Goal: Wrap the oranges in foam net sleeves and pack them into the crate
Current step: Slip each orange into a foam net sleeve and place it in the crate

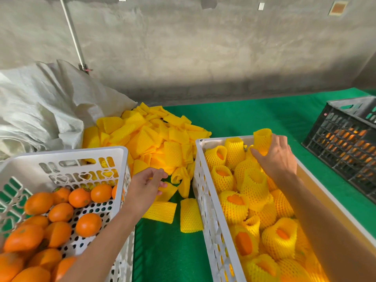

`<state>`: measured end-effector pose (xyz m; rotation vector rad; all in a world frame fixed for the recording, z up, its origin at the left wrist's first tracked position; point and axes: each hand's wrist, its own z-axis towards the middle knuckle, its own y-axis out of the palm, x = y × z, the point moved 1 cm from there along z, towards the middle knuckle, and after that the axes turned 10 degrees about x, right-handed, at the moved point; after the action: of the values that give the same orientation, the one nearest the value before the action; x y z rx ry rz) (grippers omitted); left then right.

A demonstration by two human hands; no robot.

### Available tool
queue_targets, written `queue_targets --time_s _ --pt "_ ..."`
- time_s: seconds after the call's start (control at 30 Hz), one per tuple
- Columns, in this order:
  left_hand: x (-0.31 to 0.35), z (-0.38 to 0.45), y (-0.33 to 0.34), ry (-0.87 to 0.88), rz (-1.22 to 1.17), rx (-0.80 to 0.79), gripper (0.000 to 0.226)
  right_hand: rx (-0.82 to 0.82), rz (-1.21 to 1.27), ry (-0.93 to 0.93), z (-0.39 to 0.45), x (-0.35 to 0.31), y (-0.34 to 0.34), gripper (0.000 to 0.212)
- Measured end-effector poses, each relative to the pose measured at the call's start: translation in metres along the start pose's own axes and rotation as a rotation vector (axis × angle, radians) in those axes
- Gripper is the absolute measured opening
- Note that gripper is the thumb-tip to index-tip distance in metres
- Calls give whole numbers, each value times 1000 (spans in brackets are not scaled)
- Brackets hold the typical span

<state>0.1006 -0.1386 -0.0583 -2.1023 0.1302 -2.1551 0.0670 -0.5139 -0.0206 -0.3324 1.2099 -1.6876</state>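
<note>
Oranges (pixel 61 212) nr L grip (pixel 147 182); R grip (pixel 275 152) holds sleeved orange (pixel 262 141).

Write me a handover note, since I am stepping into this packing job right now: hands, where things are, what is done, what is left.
Right hand grips a wrapped orange at the far end of the white packing crate.
Left hand reaches, fingers loosely open, to the pile of foam net sleeves on the green table.
Done: many sleeved oranges already lie in the packing crate.
Left: set this one down, then wrap the bare oranges in the white basket on the left.
</note>
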Motion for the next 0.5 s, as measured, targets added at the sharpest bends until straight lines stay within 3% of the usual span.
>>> queue_targets --time_s 0.2,0.37,0.5 --pt "3 -2 1 -15 6 -2 28 -163 91 155 15 5 3 99" --pt "4 -1 4 -23 3 -11 26 -198 -254 61 30 10 -27 85" --pt "2 -1 4 -18 28 -20 27 -305 -364 47 24 1 -39 57"
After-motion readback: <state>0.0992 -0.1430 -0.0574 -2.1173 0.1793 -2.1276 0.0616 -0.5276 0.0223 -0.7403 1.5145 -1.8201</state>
